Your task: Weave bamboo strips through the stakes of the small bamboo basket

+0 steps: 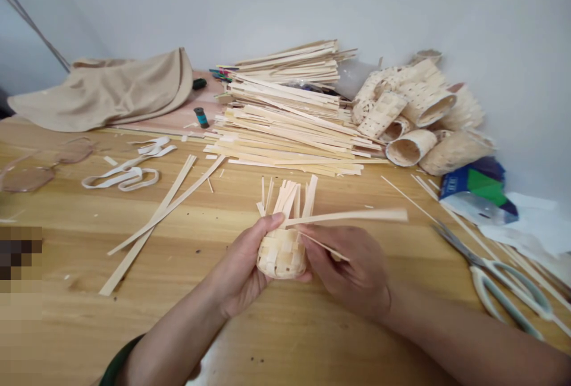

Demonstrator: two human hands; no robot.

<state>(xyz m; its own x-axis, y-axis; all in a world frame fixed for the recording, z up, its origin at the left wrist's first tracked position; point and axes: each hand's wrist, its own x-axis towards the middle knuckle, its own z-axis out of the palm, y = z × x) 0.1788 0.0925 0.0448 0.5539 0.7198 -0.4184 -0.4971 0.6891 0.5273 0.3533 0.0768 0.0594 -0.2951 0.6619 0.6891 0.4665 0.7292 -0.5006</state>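
Observation:
A small, partly woven basket (282, 253) of pale wood strips is between my hands, its unwoven strips standing up from the top. My left hand (243, 264) is wrapped round its left side, the thumb pressed at the upper edge. My right hand (350, 264) is closed at the basket's right side, pinching a thin strip (328, 246) that juts out between its fingers. Above that hand, a longer flat strip (357, 215) runs from the weave out to the right, its far end blurred. The fingers behind the basket are mostly hidden.
Stacks of pale strips (289, 130) lie at the back, with finished woven tubes (410, 147) to their right. Scissors (486, 267) rest at the right. Two crossed strips (154, 219), a white ribbon (120, 178), glasses (29, 178), a small spool (201, 118) and tan cloth (120, 88) are on the left.

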